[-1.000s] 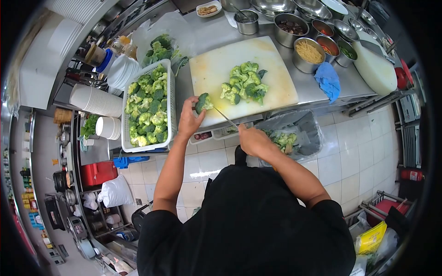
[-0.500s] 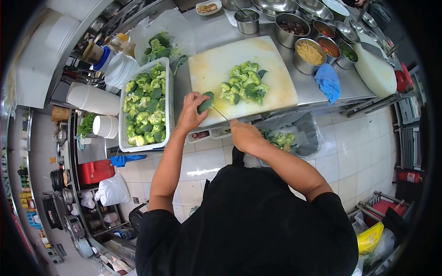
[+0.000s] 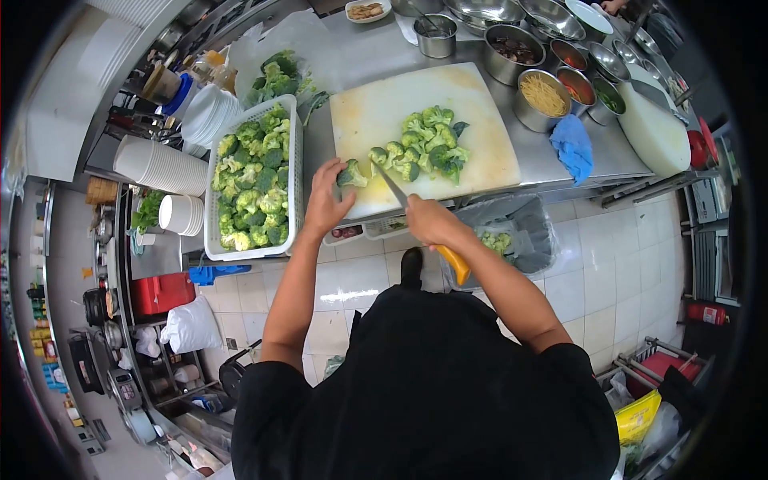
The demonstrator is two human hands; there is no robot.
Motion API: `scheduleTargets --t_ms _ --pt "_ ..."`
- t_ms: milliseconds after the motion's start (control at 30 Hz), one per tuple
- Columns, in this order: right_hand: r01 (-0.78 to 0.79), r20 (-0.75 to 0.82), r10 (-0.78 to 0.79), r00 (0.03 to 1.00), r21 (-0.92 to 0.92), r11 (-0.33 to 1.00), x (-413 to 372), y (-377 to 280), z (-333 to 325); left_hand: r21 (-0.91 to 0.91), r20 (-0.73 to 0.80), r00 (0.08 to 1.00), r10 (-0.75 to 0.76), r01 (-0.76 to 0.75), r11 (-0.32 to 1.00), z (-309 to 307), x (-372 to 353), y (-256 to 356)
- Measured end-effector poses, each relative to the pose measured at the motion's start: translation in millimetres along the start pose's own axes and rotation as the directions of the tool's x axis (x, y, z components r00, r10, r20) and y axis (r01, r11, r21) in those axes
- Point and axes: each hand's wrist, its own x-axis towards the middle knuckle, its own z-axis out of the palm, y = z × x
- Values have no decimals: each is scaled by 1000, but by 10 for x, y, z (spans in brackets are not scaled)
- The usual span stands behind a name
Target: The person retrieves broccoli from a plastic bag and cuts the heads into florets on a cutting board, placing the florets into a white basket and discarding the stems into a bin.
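On the white cutting board (image 3: 488, 164), a piece of broccoli (image 3: 352, 174) lies near the left front corner. My left hand (image 3: 325, 198) is right beside it, thumb and fingers spread apart, fingertips at its left side. My right hand (image 3: 432, 222) grips a knife (image 3: 390, 186) with a yellow handle. The blade points away and to the left, its tip against a small floret (image 3: 378, 155) at the near-left end of a pile of cut broccoli (image 3: 436, 140). Left of the board stands a white plastic basket (image 3: 296, 164) full of florets.
Broccoli in a plastic bag (image 3: 278, 78) lies behind the basket. Metal pots, one with yellow strips (image 3: 542, 96), and a blue cloth (image 3: 571, 147) are on the right. A lined bin (image 3: 534, 240) with trimmings stands below the board's front edge.
My left thumb has come away from the broccoli piece it was pinching. The knife has swung away from that piece toward the pile, and a small floret now sits at its tip.
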Motion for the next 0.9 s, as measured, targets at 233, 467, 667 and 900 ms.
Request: scheduleTargets --t_ms 233,467,667,900 --pt "50 16 -48 999 -212 976 -235 113 18 -614 -155 962 -225 84 785 343 -204 -212" --pt "44 -90 -80 993 -344 938 -374 120 178 -154 -80 994 -74 61 986 143 21 101" --pt "63 -90 -105 990 -384 921 -304 111 244 -107 10 995 -95 96 990 131 95 116" --pt "102 -142 -164 976 -369 924 -187 84 387 -156 34 991 -128 132 979 153 113 41"
